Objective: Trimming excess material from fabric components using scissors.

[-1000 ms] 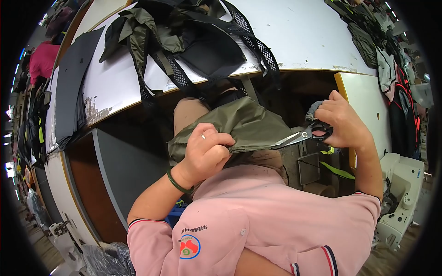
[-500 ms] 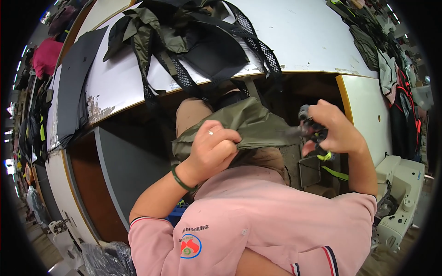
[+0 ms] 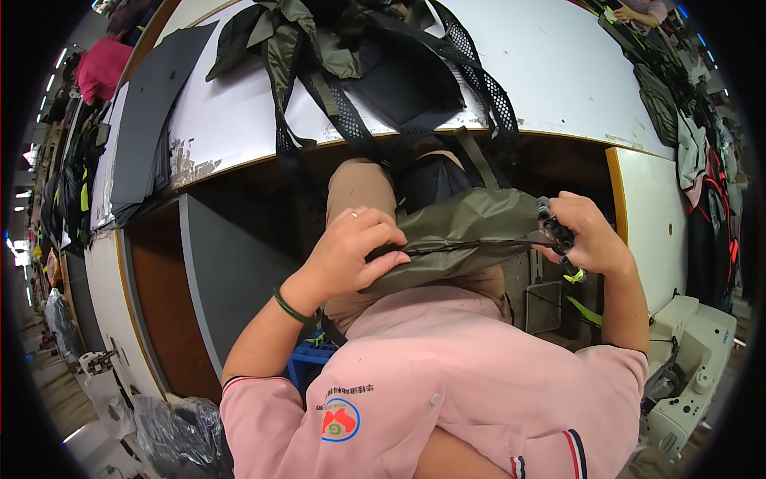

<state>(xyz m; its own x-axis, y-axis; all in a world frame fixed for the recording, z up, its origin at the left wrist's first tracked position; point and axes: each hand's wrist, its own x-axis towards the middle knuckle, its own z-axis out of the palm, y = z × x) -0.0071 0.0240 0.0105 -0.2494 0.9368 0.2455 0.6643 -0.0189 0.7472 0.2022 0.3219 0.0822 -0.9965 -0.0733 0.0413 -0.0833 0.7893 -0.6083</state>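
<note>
Head view: the left hand (image 3: 341, 249) pinches the olive fabric (image 3: 471, 223), which stretches from it toward three o'clock, long axis roughly nine-to-three; the right hand (image 3: 589, 231), grasping black-handled scissors (image 3: 560, 234), is nearest its three-o'clock end.

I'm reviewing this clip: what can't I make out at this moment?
All in the head view:
- Scissors: blades blurred against the cloth; whether they are cutting is unclear.
- Cloth's underside: hidden by its upper side.
- Left hand: some fingers hidden behind the hand itself.
- Right hand: finger placement partly hidden by the scissors' handles.
- Black-and-olive heap: far part cut off by the top edge.
</note>
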